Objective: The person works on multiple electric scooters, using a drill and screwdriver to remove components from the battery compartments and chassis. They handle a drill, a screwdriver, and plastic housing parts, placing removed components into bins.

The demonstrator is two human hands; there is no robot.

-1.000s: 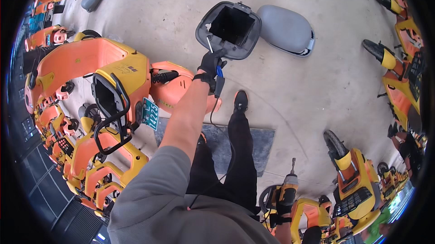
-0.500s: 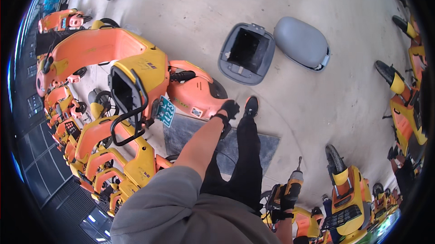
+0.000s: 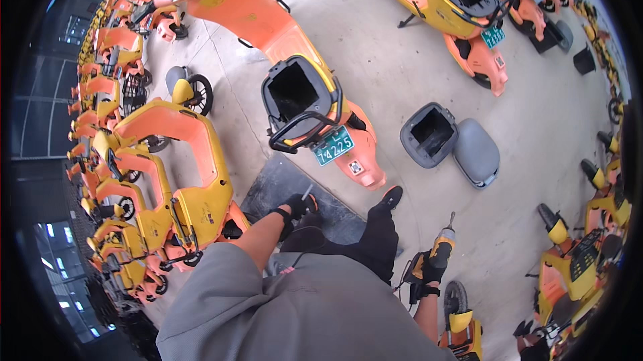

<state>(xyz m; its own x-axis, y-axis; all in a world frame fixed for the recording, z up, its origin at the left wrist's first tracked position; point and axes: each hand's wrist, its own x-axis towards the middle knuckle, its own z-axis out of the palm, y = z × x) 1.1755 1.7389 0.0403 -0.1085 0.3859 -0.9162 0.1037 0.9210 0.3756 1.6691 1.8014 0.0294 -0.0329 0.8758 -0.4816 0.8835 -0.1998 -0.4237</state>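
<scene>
In my right hand (image 3: 434,268), in a black glove, is a yellow-and-black power drill (image 3: 442,248), its bit pointing up and away from me. My left hand (image 3: 301,205), also black-gloved, is closed with a thin silvery piece (image 3: 307,191) sticking out of it; its exact kind is too small to tell. Ahead of my left hand stands an orange-and-yellow scooter (image 3: 362,153) with a green plate (image 3: 333,146) at its rear. Its seat is off, and the dark opening of its storage box (image 3: 291,93) shows. Neither hand touches the scooter.
A grey storage bin (image 3: 418,136) and a grey seat (image 3: 477,153) lie on the floor at the right. A dark mat (image 3: 274,183) lies by my feet. Rows of scooters (image 3: 201,207) line the left; another scooter (image 3: 462,13) stands far right. A cable trails near the drill.
My view has swung left, so the scooter now sits ahead and the bin and seat farther right. My left hand has drawn back from the scooter's rear. The drill stays in my right hand.
</scene>
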